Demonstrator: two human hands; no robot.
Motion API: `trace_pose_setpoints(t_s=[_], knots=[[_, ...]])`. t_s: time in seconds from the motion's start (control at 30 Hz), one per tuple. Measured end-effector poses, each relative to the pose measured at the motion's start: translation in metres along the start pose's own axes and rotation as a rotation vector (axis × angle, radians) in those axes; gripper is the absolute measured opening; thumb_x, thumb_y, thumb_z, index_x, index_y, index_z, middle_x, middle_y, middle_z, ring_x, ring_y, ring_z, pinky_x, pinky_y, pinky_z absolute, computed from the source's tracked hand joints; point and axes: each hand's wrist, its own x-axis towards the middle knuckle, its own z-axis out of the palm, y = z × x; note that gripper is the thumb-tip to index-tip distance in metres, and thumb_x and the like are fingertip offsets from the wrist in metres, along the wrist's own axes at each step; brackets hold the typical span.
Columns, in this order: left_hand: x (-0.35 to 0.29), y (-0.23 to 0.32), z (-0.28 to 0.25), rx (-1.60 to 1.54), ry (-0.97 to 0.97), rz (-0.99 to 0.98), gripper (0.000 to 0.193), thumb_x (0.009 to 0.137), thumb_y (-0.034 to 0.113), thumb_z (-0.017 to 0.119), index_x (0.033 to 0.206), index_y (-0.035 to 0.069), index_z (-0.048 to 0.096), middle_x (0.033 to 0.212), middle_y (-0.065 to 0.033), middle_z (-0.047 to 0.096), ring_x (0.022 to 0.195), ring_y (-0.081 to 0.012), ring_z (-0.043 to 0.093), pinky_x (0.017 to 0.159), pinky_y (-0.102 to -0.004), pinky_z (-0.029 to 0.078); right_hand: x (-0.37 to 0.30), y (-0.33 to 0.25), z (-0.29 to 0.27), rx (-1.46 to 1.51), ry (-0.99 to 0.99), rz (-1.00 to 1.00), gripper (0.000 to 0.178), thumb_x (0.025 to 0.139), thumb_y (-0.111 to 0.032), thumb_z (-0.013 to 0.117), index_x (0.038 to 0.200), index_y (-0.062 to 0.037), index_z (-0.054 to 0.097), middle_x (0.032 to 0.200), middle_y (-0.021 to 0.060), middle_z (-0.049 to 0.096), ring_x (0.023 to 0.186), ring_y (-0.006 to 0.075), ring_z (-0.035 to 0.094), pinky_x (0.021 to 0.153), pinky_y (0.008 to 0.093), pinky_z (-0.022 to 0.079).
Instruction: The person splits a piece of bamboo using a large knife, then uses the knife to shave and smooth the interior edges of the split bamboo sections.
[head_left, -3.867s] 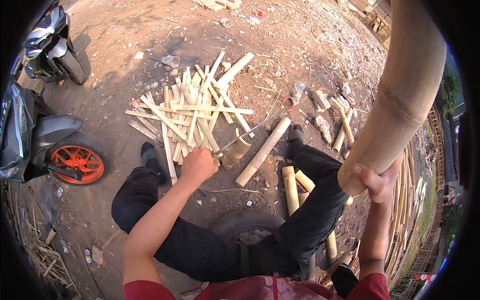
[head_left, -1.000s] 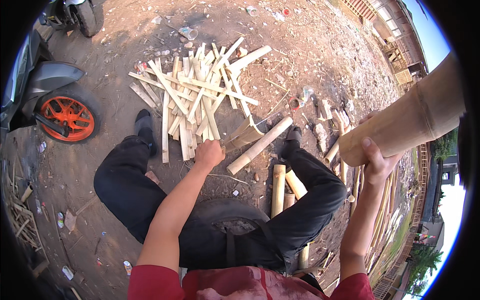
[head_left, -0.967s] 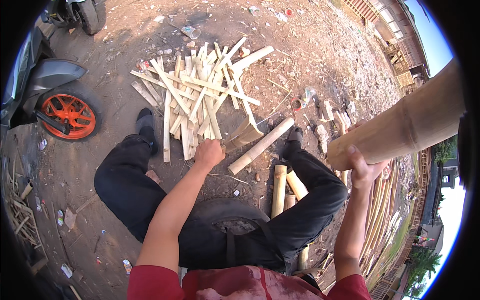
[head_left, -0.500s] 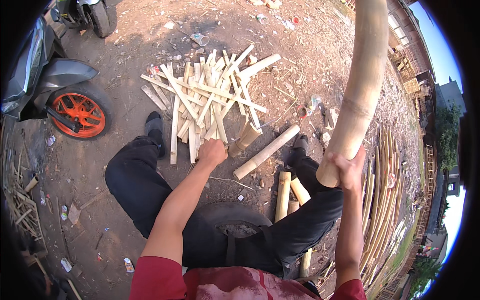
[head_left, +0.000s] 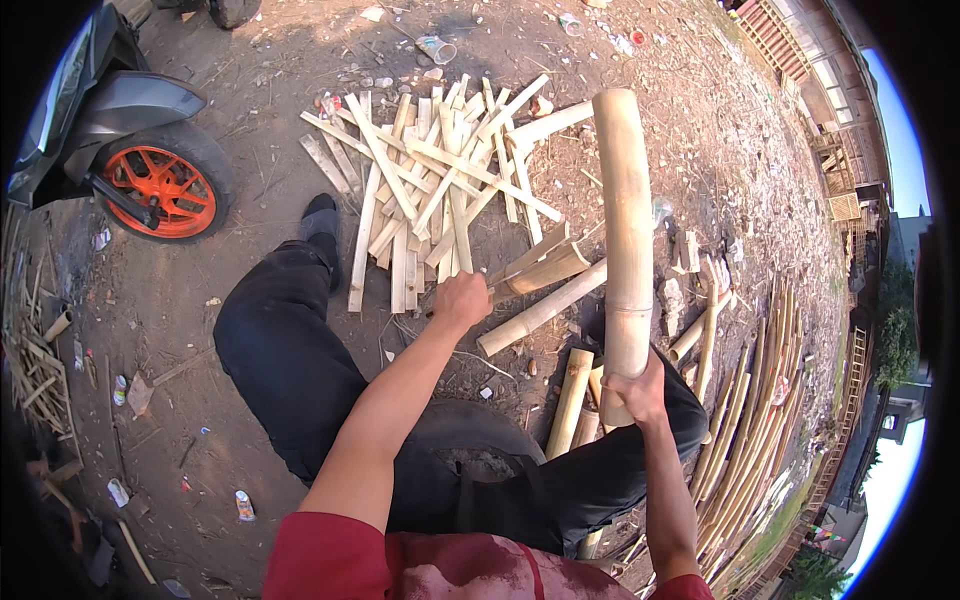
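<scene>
My right hand (head_left: pixel 638 388) is closed round the lower end of a thick bamboo pole (head_left: pixel 625 210), which stands nearly upright over my right knee. Low in front of me, my left hand (head_left: pixel 463 300) is a fist round the handle of what looks like a machete, its blade mostly hidden. The blade seems to lie in a short bamboo piece (head_left: pixel 545 270) beside the fist, which is tilted and split at its far end. Ahead of this hand lies a heap of split bamboo strips (head_left: pixel 405 190). A round bamboo length (head_left: pixel 545 308) rests just right of the split piece.
A motorcycle wheel (head_left: pixel 160 183) with an orange rim stands at the left. Under me is a tyre (head_left: pixel 470 430). Several bamboo sections (head_left: pixel 570 400) lie by my right leg, and long bamboo poles (head_left: pixel 755 420) farther right. Litter dots the dirt ground.
The raised bamboo pole has come down and leftward with my right hand. My left hand has shifted slightly right, and the short bamboo piece now leans more, its split showing wider.
</scene>
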Motion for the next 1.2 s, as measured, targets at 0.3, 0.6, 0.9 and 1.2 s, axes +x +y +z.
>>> trace_pose_setpoints(t_s=[0.3,0.6,0.9,1.2], knots=[[0.0,-0.015,0.015,0.009,0.042,0.046,0.03,0.083,0.029,0.077,0.097,0.002,0.078,0.095,-0.0219,0.076,0.09,-0.0385,0.075,0.079,-0.0483,0.062,0.017,-0.06,-0.038,0.308,0.333,-0.469,0.065,0.071,-0.015,0.076,0.126,0.0107,0.052,0.111,0.0214,0.064,0.098,0.0314,0.066,0.092,0.0433,0.054],[0.0,-0.046,-0.007,0.016,0.046,-0.021,0.025,0.083,0.021,0.075,0.097,0.001,0.078,0.102,-0.0209,0.076,0.098,-0.0367,0.075,0.087,-0.0474,0.06,0.007,0.007,0.021,0.146,-0.113,0.037,0.064,0.061,-0.013,0.079,0.12,0.0056,0.063,0.103,0.0134,0.072,0.095,0.0229,0.07,0.088,0.0365,0.055],[0.008,-0.034,0.019,0.004,0.002,-0.041,0.025,0.085,0.024,0.074,0.099,0.004,0.079,0.101,-0.0202,0.076,0.093,-0.0369,0.075,0.082,-0.047,0.061,0.017,-0.076,-0.025,0.351,0.263,-0.315,0.068,0.068,-0.016,0.079,0.126,0.0082,0.053,0.107,0.0173,0.064,0.095,0.0263,0.066,0.09,0.0401,0.054],[0.011,-0.024,0.028,-0.007,0.053,-0.063,0.026,0.081,0.021,0.08,0.102,0.005,0.079,0.103,-0.0189,0.076,0.099,-0.0364,0.075,0.086,-0.0464,0.061,0.015,0.018,0.012,-0.17,-0.112,-0.013,0.08,0.059,-0.02,0.083,0.13,0.0054,0.056,0.111,0.0205,0.072,0.1,0.0312,0.072,0.094,0.0409,0.056]])
